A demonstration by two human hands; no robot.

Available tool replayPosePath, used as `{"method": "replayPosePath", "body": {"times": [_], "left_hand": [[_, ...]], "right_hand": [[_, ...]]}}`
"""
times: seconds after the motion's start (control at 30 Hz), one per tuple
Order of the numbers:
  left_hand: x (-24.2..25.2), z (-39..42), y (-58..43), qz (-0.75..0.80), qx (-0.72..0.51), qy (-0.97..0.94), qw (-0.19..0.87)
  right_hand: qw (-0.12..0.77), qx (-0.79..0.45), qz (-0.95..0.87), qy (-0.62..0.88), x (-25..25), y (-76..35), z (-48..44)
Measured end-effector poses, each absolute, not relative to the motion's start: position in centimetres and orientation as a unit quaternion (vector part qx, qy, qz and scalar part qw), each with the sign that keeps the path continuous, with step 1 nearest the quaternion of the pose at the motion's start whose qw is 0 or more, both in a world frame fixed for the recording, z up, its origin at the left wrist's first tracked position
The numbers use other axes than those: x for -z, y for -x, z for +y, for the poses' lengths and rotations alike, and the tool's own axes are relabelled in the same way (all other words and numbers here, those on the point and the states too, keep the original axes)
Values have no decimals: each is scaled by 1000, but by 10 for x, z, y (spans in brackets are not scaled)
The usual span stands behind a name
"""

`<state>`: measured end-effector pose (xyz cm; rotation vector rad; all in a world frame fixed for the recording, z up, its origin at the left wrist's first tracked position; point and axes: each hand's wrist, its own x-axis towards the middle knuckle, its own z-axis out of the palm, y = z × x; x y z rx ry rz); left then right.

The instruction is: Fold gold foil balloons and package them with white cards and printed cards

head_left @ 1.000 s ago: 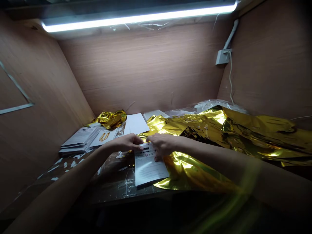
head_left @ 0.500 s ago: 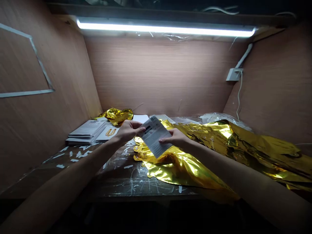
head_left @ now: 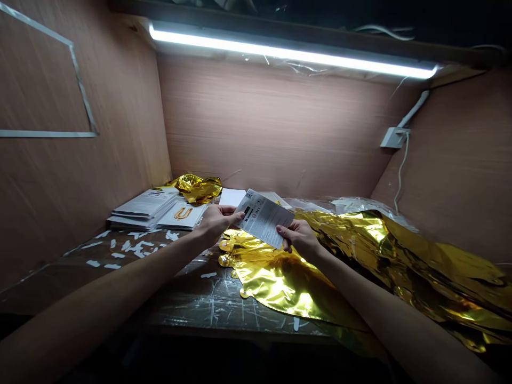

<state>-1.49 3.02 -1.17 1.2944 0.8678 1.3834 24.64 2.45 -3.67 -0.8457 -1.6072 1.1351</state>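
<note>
A printed card [head_left: 264, 220] with a barcode at its top left corner is held up between my two hands. My left hand [head_left: 220, 220] pinches its left edge, thumb on the printed face. At the lower right edge, my right hand [head_left: 300, 236] grips it, also with the thumb in front. Under and behind the card lies shiny gold foil [head_left: 276, 282] with small rounded tabs along its left side. Whether anything is behind the card cannot be made out.
To the left stands a stack of printed cards [head_left: 144, 205], beside a white card with a gold U shape [head_left: 183, 213]. Crumpled gold foil [head_left: 197, 188] lies behind them. White paper scraps [head_left: 136, 246] litter the table. More gold foil [head_left: 400, 250] and clear plastic bags [head_left: 360, 206] fill the right side.
The card has turned to lie more sideways, its lower end swinging right and up with my right hand. My left hand keeps its pinch. The whole view has tilted slightly.
</note>
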Motion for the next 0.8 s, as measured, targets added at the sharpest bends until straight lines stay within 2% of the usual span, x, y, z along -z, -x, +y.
{"method": "replayPosePath", "body": {"times": [0.13, 0.33, 0.7, 0.8], "left_hand": [[6, 29, 18, 373, -558, -555, 492], [2, 26, 23, 380, -509, -663, 397], [3, 23, 21, 347, -452, -700, 431], [4, 22, 18, 364, -459, -707, 397]], "right_hand": [[457, -455, -686, 337, 43, -251, 23], [435, -442, -709, 335, 42, -252, 13], [444, -440, -706, 332, 35, -253, 8], [444, -440, -707, 332, 34, -251, 7]]}}
